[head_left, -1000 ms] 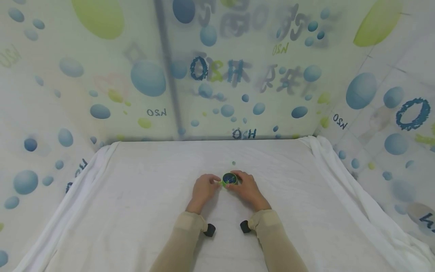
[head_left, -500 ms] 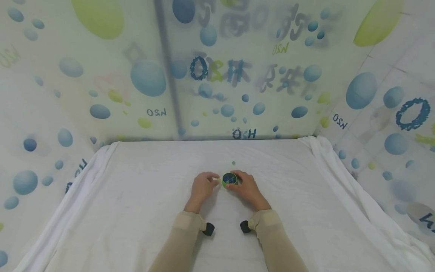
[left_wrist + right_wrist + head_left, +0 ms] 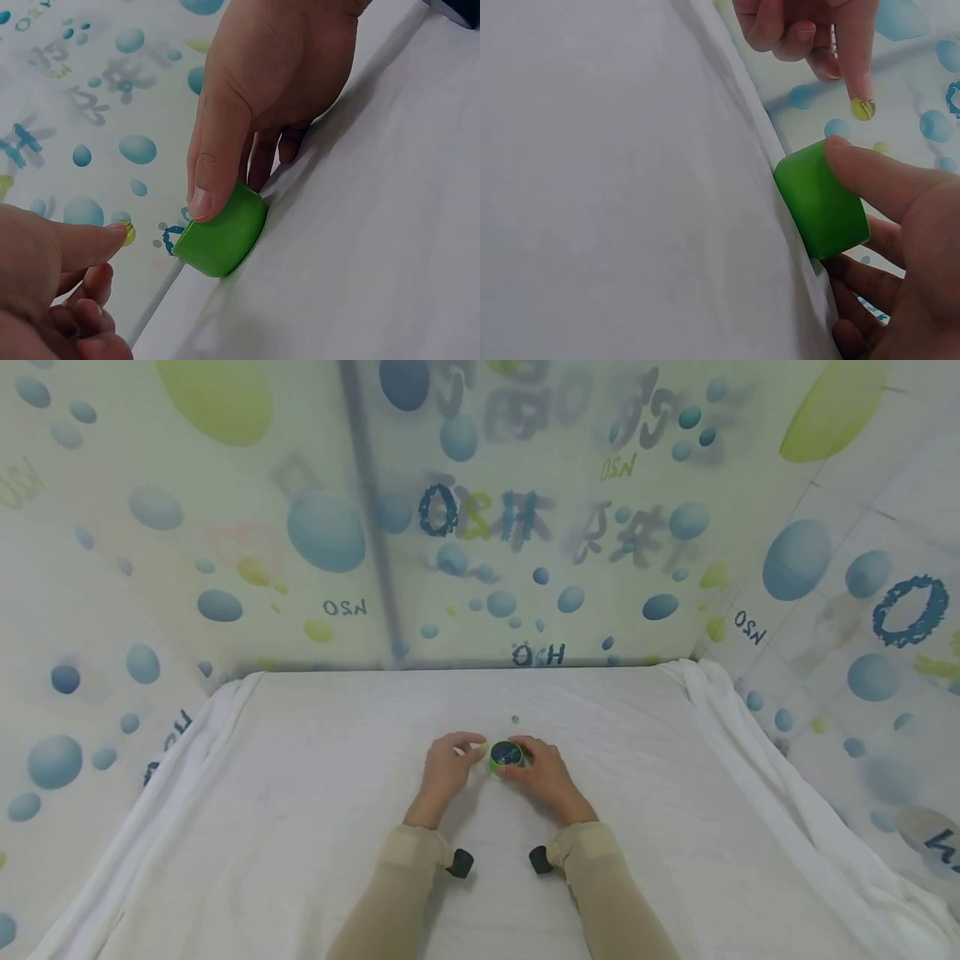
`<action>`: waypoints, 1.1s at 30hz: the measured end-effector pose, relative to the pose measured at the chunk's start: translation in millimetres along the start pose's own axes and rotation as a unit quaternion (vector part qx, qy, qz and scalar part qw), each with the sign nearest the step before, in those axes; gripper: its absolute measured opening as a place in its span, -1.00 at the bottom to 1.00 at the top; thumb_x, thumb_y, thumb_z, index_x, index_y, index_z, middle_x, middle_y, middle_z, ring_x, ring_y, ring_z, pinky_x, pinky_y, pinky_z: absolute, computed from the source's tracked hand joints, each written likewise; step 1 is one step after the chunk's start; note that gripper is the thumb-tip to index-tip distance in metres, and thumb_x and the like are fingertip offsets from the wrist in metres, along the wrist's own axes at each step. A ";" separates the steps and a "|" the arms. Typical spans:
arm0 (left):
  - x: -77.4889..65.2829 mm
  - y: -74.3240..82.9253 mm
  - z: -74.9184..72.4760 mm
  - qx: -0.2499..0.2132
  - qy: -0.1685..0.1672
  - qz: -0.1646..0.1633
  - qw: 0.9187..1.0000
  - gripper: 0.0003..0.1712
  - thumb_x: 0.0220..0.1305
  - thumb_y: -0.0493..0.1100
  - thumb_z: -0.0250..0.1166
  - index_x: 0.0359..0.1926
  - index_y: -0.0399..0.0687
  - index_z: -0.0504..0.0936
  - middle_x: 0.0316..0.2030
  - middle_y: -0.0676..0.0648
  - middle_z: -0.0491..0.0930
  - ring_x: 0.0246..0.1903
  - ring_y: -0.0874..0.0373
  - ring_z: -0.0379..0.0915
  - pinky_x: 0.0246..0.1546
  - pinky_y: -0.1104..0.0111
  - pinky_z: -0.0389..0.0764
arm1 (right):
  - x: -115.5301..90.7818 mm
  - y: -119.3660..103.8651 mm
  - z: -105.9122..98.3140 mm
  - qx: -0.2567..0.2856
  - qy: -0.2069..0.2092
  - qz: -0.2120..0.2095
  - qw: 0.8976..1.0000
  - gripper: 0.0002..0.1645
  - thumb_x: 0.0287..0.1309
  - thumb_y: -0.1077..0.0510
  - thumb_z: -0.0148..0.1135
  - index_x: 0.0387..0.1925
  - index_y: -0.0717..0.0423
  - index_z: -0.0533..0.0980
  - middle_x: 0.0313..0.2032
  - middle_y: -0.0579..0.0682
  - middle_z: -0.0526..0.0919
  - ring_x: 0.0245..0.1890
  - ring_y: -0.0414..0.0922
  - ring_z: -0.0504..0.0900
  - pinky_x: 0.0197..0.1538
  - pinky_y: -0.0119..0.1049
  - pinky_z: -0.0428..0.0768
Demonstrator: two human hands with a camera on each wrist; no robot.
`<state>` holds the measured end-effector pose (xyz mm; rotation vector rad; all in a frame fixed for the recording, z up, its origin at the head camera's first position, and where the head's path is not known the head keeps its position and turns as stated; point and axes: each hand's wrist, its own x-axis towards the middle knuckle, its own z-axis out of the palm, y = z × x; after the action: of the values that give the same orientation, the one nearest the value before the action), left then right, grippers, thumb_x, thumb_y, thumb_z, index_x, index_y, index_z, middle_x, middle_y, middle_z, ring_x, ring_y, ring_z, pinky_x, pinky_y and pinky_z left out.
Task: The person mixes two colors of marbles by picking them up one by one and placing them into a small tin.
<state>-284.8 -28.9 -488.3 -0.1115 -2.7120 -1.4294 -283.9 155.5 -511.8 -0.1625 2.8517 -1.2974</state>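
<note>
A small green cup [image 3: 495,768] stands on the white cloth in the head view, its inside showing dark blue. My right hand [image 3: 547,772] grips it from the right, with the thumb on the near side and fingers round the far side. Just left of the cup, my left hand [image 3: 446,768] pinches a clear marble [image 3: 863,109] with a yellow swirl between its fingertips. In the right wrist view the marble is above the rim and apart from the cup [image 3: 821,202]. The left wrist view shows the smooth green wall of the cup [image 3: 229,236].
A small greenish marble [image 3: 515,719] lies on the cloth just beyond the cup. White cloth [image 3: 337,777] covers the table. A patterned curtain [image 3: 480,602] hangs behind the far edge, with more at both sides.
My left hand has drawn slightly away from the cup's left side and risen with the marble, up to about the rim's height. My right hand and the cup have stayed in place.
</note>
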 end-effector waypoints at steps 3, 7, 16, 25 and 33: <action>-0.4 2.5 -0.4 -0.015 0.002 0.003 1.000 -0.78 0.24 -0.16 0.34 -0.08 0.01 0.72 -0.40 0.03 0.52 -0.42 0.13 0.38 -0.43 0.31 0.42 | -0.2 -0.8 -0.2 0.001 0.000 0.000 1.000 -0.31 0.05 -0.06 0.45 0.21 0.00 0.48 0.19 0.07 0.51 0.21 0.10 0.37 0.26 0.10 0.26; -1.0 5.9 -0.6 -0.034 0.006 0.007 0.999 -0.78 0.23 -0.15 0.35 -0.09 0.03 0.73 -0.41 0.04 0.52 -0.45 0.15 0.37 -0.45 0.33 0.41 | 0.3 -1.0 0.4 0.003 -0.003 0.004 1.000 -0.31 0.06 -0.07 0.45 0.22 0.00 0.47 0.20 0.07 0.50 0.23 0.10 0.36 0.27 0.10 0.26; -2.3 11.9 -0.8 -0.061 0.022 0.021 0.998 -0.78 0.21 -0.15 0.37 -0.10 0.00 0.73 -0.44 0.03 0.50 -0.50 0.16 0.34 -0.50 0.36 0.38 | -0.2 -0.3 0.4 0.004 0.000 0.004 1.000 -0.31 0.06 -0.04 0.45 0.22 0.02 0.46 0.20 0.09 0.50 0.24 0.12 0.35 0.27 0.13 0.25; -2.7 12.8 3.1 -0.075 0.023 0.015 0.997 -0.78 0.20 -0.17 0.37 -0.11 -0.01 0.73 -0.44 0.03 0.50 -0.48 0.15 0.33 -0.47 0.34 0.38 | -0.8 -0.8 -0.5 0.004 -0.001 0.008 1.000 -0.31 0.06 -0.05 0.45 0.22 0.00 0.47 0.20 0.08 0.50 0.22 0.12 0.36 0.26 0.13 0.25; -5.0 14.9 3.8 -0.074 0.016 0.014 0.997 -0.77 0.23 -0.15 0.36 -0.07 0.00 0.71 -0.42 0.03 0.49 -0.43 0.14 0.34 -0.42 0.34 0.39 | -0.8 -2.3 -1.4 0.005 0.000 0.003 1.000 -0.32 0.06 -0.04 0.45 0.21 0.02 0.48 0.18 0.08 0.52 0.23 0.12 0.36 0.28 0.12 0.24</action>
<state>-278.4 -17.5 -478.7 -0.1326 -2.5671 -1.6072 -282.9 155.1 -509.1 -0.1555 2.8425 -1.3110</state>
